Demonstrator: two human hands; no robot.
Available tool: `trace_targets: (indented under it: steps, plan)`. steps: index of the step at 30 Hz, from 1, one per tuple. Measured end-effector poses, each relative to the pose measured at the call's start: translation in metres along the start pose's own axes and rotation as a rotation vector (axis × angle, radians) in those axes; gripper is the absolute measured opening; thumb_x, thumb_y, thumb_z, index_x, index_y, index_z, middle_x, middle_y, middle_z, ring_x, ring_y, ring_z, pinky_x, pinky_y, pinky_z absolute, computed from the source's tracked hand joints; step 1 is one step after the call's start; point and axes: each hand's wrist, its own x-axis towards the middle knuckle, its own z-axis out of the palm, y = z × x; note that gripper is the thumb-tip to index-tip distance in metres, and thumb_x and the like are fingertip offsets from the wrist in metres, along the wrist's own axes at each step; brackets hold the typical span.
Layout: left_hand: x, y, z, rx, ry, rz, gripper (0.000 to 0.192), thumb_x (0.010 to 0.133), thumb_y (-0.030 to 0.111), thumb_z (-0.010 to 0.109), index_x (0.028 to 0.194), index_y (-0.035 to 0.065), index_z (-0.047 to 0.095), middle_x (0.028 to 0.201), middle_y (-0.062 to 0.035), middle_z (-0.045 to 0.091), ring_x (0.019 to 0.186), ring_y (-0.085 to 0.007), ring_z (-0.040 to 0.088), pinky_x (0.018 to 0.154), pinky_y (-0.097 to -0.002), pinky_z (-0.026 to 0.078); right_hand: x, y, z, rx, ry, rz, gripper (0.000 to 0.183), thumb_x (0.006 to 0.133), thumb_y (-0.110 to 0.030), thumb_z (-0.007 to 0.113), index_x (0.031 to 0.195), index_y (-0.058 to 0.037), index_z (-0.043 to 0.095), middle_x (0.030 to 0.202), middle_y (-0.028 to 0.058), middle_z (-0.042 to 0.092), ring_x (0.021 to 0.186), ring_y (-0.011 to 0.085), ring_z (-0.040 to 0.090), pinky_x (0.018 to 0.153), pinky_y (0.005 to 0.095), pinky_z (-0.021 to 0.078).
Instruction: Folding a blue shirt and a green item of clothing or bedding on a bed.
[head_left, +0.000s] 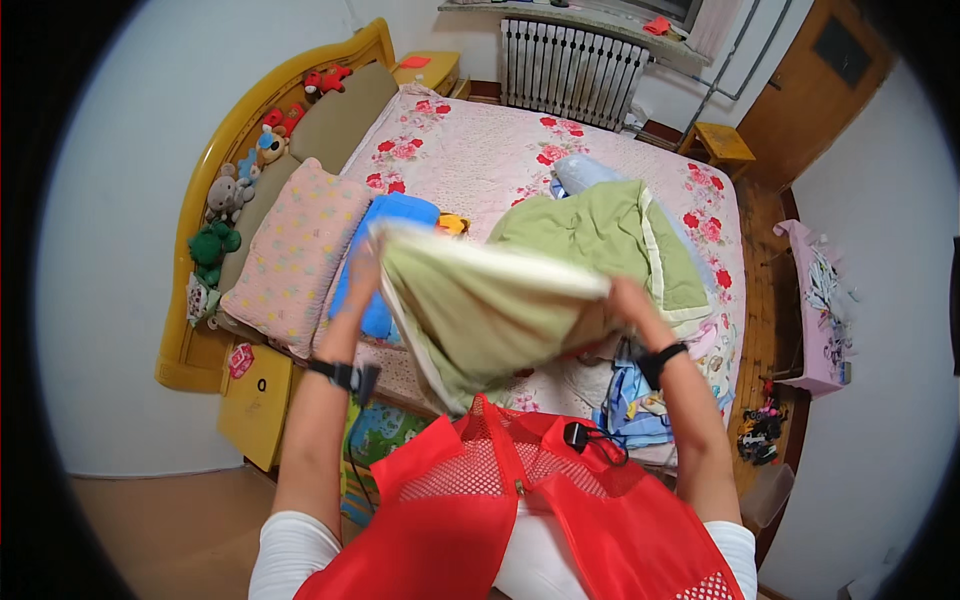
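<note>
A light green quilt with a white border hangs stretched between my two hands above the bed. My left hand, blurred by motion, grips one corner in front of a folded blue blanket. My right hand holds the border farther along, its fingers partly hidden by the cloth. Beyond that hand, more of the green quilt lies bunched on the floral sheet, over a pale blue bedding piece. Crumpled blue patterned cloth lies below my right wrist.
A pink pillow rests near the yellow headboard, where several plush toys sit. Yellow nightstands flank the bed. A radiator, a wooden stool and a pink-covered table stand around the room.
</note>
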Motion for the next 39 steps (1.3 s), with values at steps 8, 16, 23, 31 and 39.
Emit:
trace_targets:
  steps: [8, 16, 23, 31, 39]
  plan:
    - [0.103, 0.204, -0.148, -0.570, 0.722, 0.255, 0.027, 0.097, 0.018, 0.049, 0.102, -0.0050, 0.062, 0.088, -0.0099, 0.068, 0.079, -0.0135, 0.059, 0.071, -0.0314, 0.048, 0.003, -0.118, -0.171, 0.024, 1.327, -0.651, 0.031, 0.071, 0.003, 0.060, 0.099, -0.0068, 0.066, 0.089, 0.0163, 0.066, 0.080, 0.0333, 0.065, 0.071, 0.0326, 0.0522]
    - [-0.055, 0.016, -0.056, -0.132, -0.075, -0.347, 0.027, 0.091, 0.013, 0.050, 0.111, -0.0038, 0.058, 0.088, -0.0259, 0.063, 0.088, -0.0399, 0.061, 0.082, -0.0415, 0.046, -0.004, -0.058, 0.001, -0.008, 0.077, -0.417, 0.013, 0.074, -0.014, 0.060, 0.087, -0.0100, 0.061, 0.071, 0.0171, 0.062, 0.069, 0.0373, 0.062, 0.061, 0.0471, 0.0477]
    - [-0.091, -0.019, -0.017, 0.401, -0.147, -0.297, 0.045, 0.080, 0.017, 0.069, 0.120, 0.0060, 0.052, 0.123, -0.0212, 0.049, 0.116, -0.0341, 0.046, 0.099, -0.0418, 0.037, 0.016, -0.111, 0.015, 0.073, 0.005, -0.557, 0.010, 0.073, -0.018, 0.063, 0.078, -0.0088, 0.062, 0.069, 0.0155, 0.062, 0.068, 0.0364, 0.061, 0.061, 0.0466, 0.0477]
    - [-0.087, 0.211, 0.048, -0.248, -0.640, 0.158, 0.036, 0.081, 0.013, 0.062, 0.113, 0.0017, 0.050, 0.107, -0.0229, 0.055, 0.100, -0.0428, 0.053, 0.085, -0.0439, 0.044, 0.024, -0.150, -0.009, 0.123, 0.045, -0.636, 0.025, 0.071, -0.013, 0.067, 0.093, -0.0080, 0.059, 0.070, 0.0155, 0.062, 0.067, 0.0363, 0.061, 0.061, 0.0450, 0.0472]
    - [-0.043, 0.226, 0.030, -0.386, -0.557, 0.185, 0.019, 0.083, 0.001, 0.054, 0.101, 0.0010, 0.056, 0.089, -0.0167, 0.062, 0.083, -0.0312, 0.062, 0.073, -0.0333, 0.047, 0.013, -0.071, -0.010, 0.360, 0.292, -0.500, 0.029, 0.069, -0.012, 0.073, 0.090, -0.0030, 0.054, 0.083, 0.0160, 0.059, 0.079, 0.0364, 0.058, 0.070, 0.0418, 0.0456]
